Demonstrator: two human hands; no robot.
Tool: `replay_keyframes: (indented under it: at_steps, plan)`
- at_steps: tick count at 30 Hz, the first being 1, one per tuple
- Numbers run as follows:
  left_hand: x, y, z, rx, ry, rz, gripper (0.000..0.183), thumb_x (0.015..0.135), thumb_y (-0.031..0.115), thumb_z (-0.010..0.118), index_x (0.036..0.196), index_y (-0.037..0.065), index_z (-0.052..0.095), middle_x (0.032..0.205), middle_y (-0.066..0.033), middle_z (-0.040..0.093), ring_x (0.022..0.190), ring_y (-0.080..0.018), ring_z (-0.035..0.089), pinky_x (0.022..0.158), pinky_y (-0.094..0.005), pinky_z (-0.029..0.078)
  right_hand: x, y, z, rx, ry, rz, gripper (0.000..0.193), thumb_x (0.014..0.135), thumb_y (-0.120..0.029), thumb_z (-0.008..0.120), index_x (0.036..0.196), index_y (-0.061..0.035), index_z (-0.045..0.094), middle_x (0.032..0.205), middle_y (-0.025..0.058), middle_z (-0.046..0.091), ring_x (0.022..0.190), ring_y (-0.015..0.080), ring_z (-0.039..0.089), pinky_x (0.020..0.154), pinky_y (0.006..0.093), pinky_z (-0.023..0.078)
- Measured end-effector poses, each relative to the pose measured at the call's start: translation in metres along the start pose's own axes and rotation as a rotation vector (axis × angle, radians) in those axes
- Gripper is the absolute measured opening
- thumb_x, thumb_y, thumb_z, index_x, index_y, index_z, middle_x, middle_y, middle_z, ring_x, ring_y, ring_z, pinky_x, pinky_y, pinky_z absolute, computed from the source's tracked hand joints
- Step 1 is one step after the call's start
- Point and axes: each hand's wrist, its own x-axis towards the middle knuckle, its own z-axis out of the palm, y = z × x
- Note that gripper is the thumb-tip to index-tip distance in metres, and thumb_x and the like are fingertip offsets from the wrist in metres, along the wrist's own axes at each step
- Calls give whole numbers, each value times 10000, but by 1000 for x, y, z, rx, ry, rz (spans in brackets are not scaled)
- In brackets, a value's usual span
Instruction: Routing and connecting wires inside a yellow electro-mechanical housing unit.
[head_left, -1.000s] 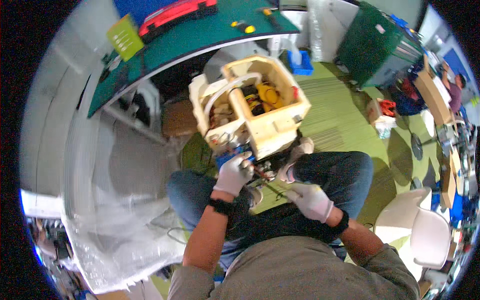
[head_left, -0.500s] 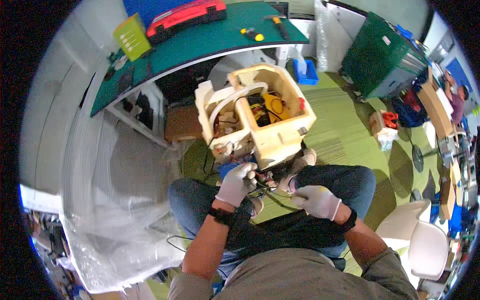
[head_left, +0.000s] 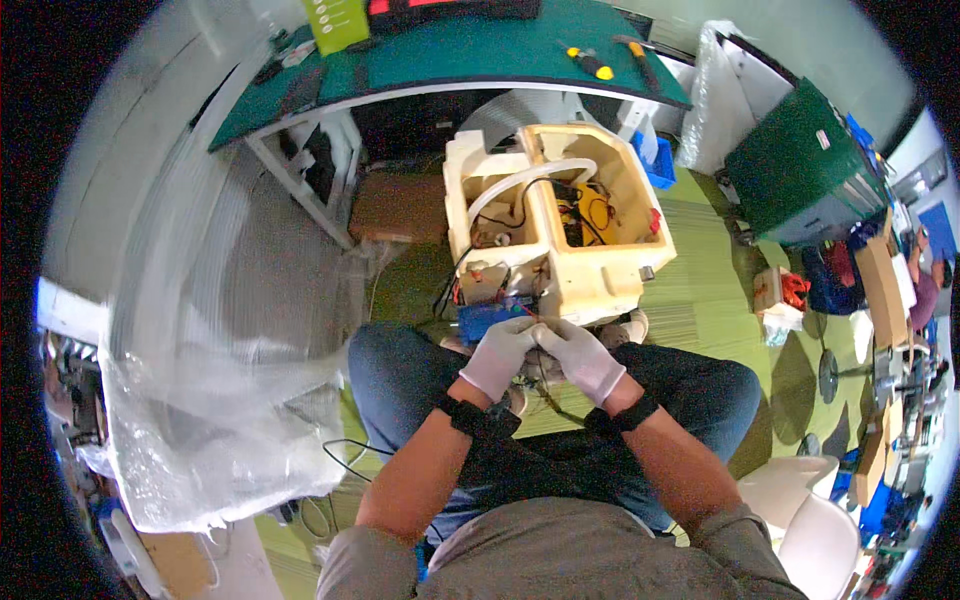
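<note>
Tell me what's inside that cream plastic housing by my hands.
The cream plastic housing holds a yellow part and black parts on the right, a dark cable on the left, and a white hose arching over its divider. Whatever lies beneath them is hidden.

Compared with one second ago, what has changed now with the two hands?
The right hand has moved left and forward to meet the left hand. Whether anything was taken or let go, I cannot tell. The view also swung left. The cream housing and the yellow-and-black tool on the green table stayed put.
</note>
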Motion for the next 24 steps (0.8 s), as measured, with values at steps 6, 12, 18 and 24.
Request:
replay_keyframes:
  at_steps: [6, 12, 18, 24]
  plan:
    - [2, -6, 0, 300, 105, 184, 238, 916, 143, 598, 1025, -42, 700, 935, -51, 711, 872, -108, 617, 810, -261, 497, -14, -1, 9, 22, -7, 72, 489, 1004, -395, 506, 1283, 6, 528, 992, 51, 623, 723, 79, 573, 596, 248, 512]
    - [-4, 10, 7, 403, 90, 211, 262, 909, 177, 603, 1028, -37, 697, 925, -96, 714, 834, -121, 630, 760, -264, 491, -31, -18, 10, 41, 184, 137, 386, 992, -344, 531, 1038, 21, 650, 734, -28, 597, 694, 103, 573, 646, 261, 470]
    - [-5, 19, 10, 263, 193, 38, 259, 942, 213, 597, 1064, 7, 695, 876, -9, 661, 742, -69, 571, 664, -214, 474, -46, -30, -51, -569, 271, -339, 273, 912, -276, 578, 929, -35, 707, 814, 191, 680, 752, 284, 672, 711, 394, 513]
    - [4, 14, 3, 234, 274, 22, 278, 983, 215, 561, 1145, 7, 645, 911, -1, 625, 730, -63, 564, 652, -198, 475, -34, -80, -157, -1056, 461, -326, 240, 891, -335, 606, 949, -125, 708, 851, 124, 697, 785, 318, 661, 710, 399, 521]
